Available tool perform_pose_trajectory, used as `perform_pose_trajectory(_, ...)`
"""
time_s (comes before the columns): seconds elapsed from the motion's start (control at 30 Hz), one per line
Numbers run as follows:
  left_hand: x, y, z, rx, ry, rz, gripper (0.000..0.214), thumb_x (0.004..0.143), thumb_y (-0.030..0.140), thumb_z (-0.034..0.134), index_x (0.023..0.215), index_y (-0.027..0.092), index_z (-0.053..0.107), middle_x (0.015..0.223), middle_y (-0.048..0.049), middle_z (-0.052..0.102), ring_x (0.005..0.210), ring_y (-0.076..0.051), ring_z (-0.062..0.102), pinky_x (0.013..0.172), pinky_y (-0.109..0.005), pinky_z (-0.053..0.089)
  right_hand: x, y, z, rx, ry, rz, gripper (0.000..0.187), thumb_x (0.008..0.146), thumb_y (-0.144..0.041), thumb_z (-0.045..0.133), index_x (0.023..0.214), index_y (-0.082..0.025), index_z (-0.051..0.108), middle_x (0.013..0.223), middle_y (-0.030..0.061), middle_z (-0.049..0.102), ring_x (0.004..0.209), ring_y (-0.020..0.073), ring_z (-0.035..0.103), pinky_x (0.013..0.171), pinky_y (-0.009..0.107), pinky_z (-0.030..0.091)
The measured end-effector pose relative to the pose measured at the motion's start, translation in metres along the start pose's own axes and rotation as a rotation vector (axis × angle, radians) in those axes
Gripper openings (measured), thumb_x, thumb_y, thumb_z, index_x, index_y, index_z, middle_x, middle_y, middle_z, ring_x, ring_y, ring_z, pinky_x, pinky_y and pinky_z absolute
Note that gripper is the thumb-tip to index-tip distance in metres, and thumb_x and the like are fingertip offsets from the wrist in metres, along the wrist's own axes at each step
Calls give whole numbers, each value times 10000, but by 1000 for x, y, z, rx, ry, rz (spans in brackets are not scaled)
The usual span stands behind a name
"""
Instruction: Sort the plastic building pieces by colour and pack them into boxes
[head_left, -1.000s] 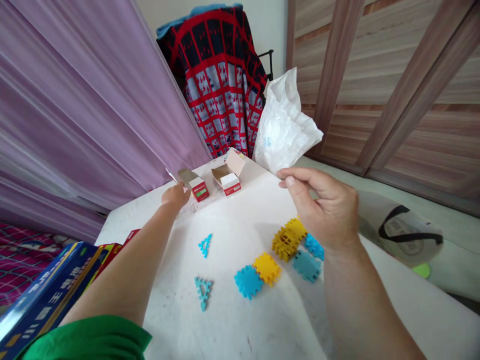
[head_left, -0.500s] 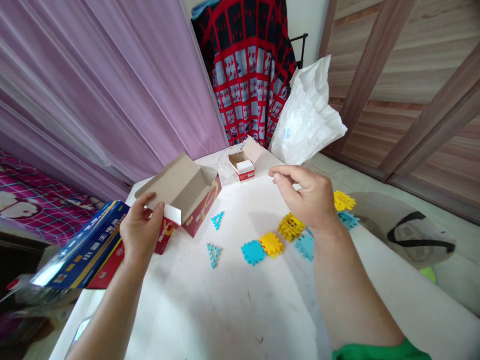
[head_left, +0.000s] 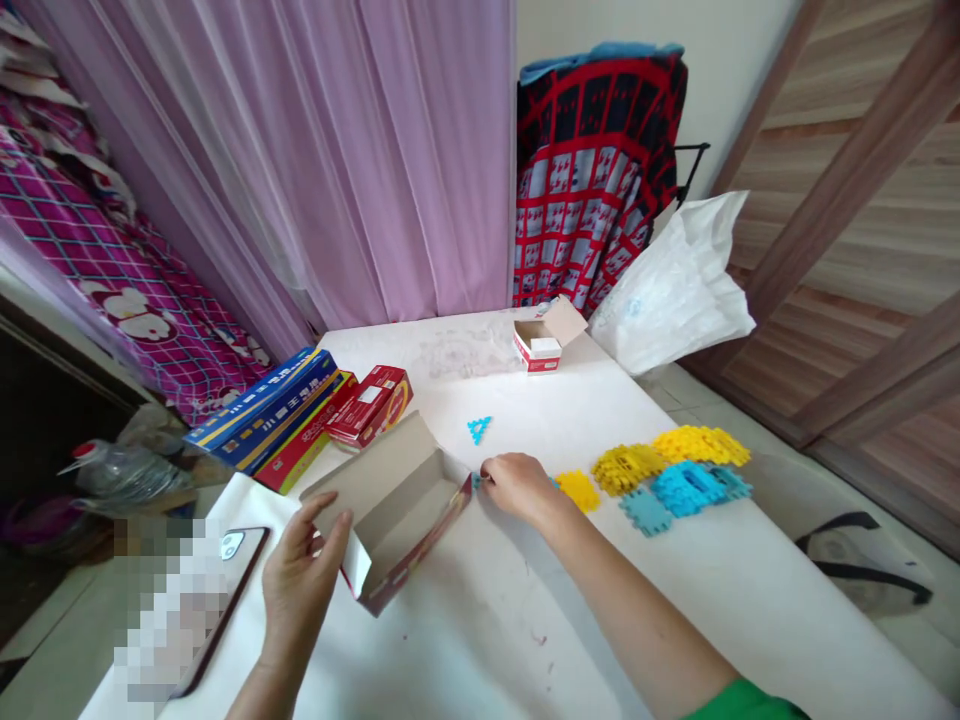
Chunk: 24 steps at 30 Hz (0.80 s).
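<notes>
My left hand (head_left: pixel 304 565) grips the left end of an open cardboard box (head_left: pixel 401 510), red outside and grey-tan inside, with its thumb and fingers at the raised lid. No pieces show inside the box. My right hand (head_left: pixel 525 487) is closed at the box's far right corner, its fingertips on a small blue interlocking plastic piece (head_left: pixel 476 481) that they mostly cover. Just beyond lies a blue triangular piece (head_left: pixel 479 430) with toothed edges. To the right of my right hand are a yellow toothed piece (head_left: pixel 577 490) and a partly hidden blue one.
Stacked yellow pieces (head_left: pixel 626 470) and blue pieces (head_left: pixel 686 487) line the table's right side. A small open box (head_left: pixel 537 345) stands at the back by a white bag (head_left: pixel 675 290). Blue and red boxes (head_left: pixel 277 410) sit left, with a phone (head_left: pixel 225 600) nearer me.
The view has swung left. My left hand has brought the box nearer, away from the red box behind it. My right hand has moved left and down to a blue piece.
</notes>
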<state>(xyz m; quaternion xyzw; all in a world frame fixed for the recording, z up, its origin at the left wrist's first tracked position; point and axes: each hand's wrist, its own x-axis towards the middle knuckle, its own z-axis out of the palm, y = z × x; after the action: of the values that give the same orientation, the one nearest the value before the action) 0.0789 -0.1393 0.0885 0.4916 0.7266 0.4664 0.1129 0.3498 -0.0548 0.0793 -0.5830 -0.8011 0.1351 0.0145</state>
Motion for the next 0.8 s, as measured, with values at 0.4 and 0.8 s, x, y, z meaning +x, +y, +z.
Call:
perform_pose_trajectory(0.4,3,-13,-47,-52,-432,-86,634,704,800,451,632,219,694,638,-27,657,600,-182,617,526,-277,547,21,-25,14,-56,-4,28,305,901,-381,519,1119,-233,673,1075,109,691,965,251,667,734,301,468)
perform_pose_trajectory(0.8,-2,-24,-41,-256,-511,-286,754,579,572,713,1247,227,652,770,-47,707,737,-230,666,576,-295,519,32,-5,3,-127,-36,84,362,823,-71,525,1161,-146,629,1183,125,633,1040,215,623,846,278,455)
